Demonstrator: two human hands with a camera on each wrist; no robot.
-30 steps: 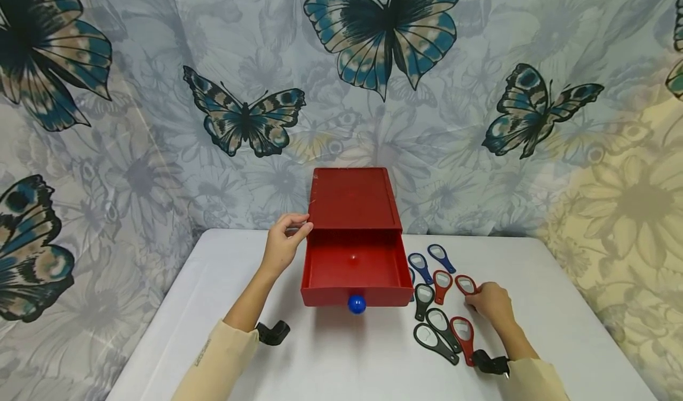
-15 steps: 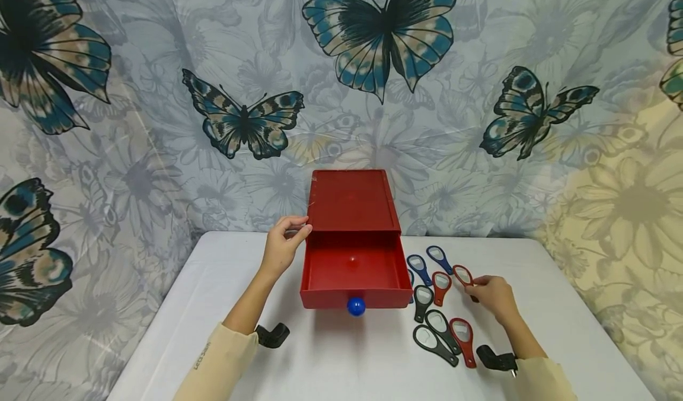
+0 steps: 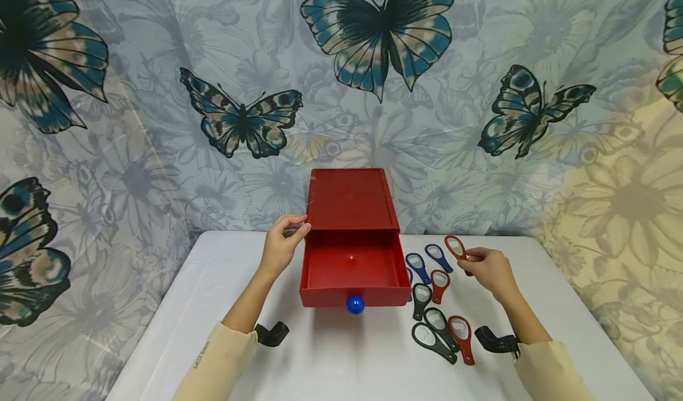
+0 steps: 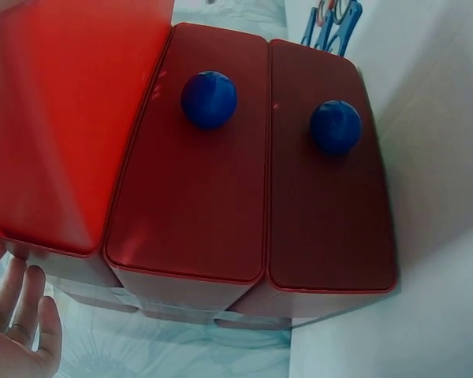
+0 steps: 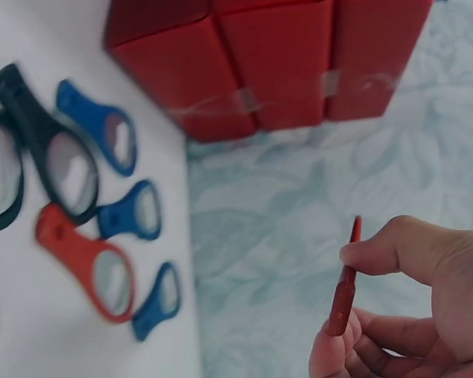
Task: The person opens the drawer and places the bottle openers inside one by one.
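My left hand (image 3: 280,250) rests its fingertips on the left edge of a red drawer cabinet (image 3: 352,199); in the left wrist view the fingers (image 4: 27,315) are extended at the cabinet's edge. The cabinet's top drawer (image 3: 354,297), with a blue knob, is pulled out and its visible inside is bare. My right hand (image 3: 493,270) pinches a red magnifying glass (image 3: 455,247) by its handle, raised above the table with the lens pointing up and left. In the right wrist view this magnifying glass (image 5: 344,291) shows edge-on between thumb and fingers.
Right of the cabinet lie several magnifying glasses: blue (image 3: 417,264), red (image 3: 440,282) and black (image 3: 433,341). Some blue ones are partly hidden by the drawer. Two lower drawers (image 4: 189,189) are closed. A butterfly-print cloth (image 3: 240,193) hangs behind the white table (image 3: 229,282).
My right hand has lifted the red magnifying glass from beside the others, moving it up and toward the back of the table. The left hand and the drawer have stayed put.
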